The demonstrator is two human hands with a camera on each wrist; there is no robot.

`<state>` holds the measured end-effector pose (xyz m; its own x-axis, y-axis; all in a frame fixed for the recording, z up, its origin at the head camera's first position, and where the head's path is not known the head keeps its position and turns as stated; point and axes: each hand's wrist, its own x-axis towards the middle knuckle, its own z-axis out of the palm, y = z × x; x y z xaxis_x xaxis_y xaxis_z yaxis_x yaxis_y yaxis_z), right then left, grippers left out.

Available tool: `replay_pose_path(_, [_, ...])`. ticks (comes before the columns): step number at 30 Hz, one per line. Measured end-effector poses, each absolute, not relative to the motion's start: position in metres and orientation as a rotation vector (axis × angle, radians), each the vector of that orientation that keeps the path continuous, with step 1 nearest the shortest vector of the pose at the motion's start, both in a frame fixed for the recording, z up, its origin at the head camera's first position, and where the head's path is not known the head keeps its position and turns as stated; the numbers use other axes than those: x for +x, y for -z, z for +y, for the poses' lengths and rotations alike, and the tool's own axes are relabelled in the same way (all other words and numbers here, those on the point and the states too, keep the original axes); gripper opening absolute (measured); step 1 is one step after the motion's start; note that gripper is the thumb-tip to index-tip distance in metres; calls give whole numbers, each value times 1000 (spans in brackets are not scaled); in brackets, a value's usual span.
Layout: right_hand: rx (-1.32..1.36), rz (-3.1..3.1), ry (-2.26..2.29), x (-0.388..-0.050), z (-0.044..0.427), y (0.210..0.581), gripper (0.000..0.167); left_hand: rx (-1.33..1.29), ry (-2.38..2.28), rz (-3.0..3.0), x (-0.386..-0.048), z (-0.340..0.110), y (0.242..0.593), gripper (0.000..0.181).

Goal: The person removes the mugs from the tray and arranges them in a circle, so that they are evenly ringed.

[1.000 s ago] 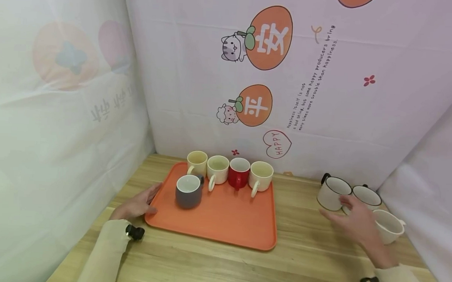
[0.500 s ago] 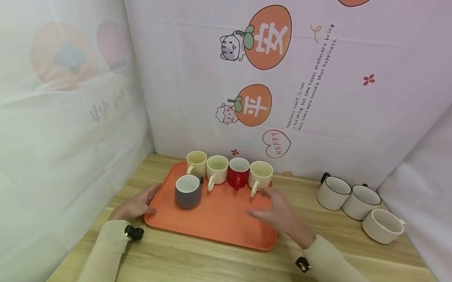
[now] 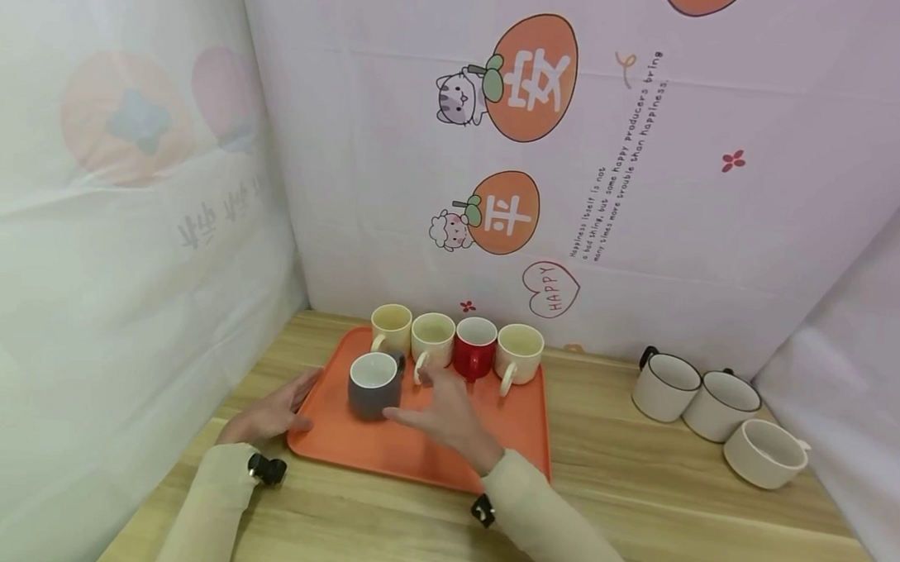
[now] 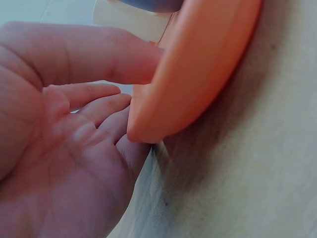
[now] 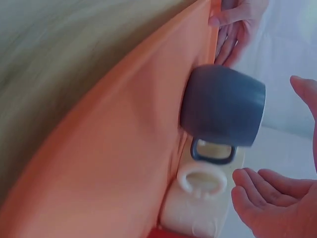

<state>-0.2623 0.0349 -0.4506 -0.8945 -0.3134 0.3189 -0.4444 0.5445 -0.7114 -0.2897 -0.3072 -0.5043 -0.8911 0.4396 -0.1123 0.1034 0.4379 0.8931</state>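
Note:
An orange tray point(image 3: 515, 424) lies on the wooden table, with my left hand point(image 3: 273, 411) at its left edge. In the left wrist view the thumb point(image 4: 114, 55) comes over the rim and the fingers lie along the outside. A dark grey mug point(image 3: 374, 394) with a white inside stands upright on the tray's left part. Just right of that mug hovers my right hand point(image 3: 449, 413), thumb and fingers spread, nothing in it. Behind, in a row, stand a pale yellow mug point(image 3: 390, 327), a cream mug point(image 3: 433, 334), a red mug point(image 3: 476, 344) and another cream mug point(image 3: 520, 354).
On the right of the table point(image 3: 605, 518) stand two white mugs with black rims, a left one point(image 3: 664, 392) and a right one point(image 3: 719, 410). A low cream cup point(image 3: 764, 459) sits in front of them. Printed white cloth point(image 3: 661, 197) hangs behind and at both sides.
My right hand has moved left, from the white mugs across the tray to beside the grey mug. The left hand stays at the tray's edge, and the mugs have not moved.

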Motion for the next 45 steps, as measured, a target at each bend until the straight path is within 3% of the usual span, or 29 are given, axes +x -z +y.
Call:
replay_pose_path(6, [433, -2611, -1312, -266, -4, 461, 73, 465, -1427, 2370, -289, -307, 505, 105])
replay_pose_path(12, [316, -2509, -1287, -274, -31, 466, 68, 456, -1425, 2358, -289, -307, 505, 104])
replay_pose_path(23, [153, -2485, -1232, -280, -53, 478, 80, 461, -1416, 2359, -289, -306, 502, 104])
replay_pose_path(27, [143, -2468, -1259, -282, -54, 477, 74, 459, -1422, 2352, -289, -306, 502, 105])
replay_pose_path(34, [256, -2537, -1318, -283, -44, 472, 70, 459, -1431, 2357, -287, -309, 502, 105])
replay_pose_path(45, [816, -2561, -1586, -283, 22, 457, 59, 440, -1451, 2333, -286, -304, 499, 106])
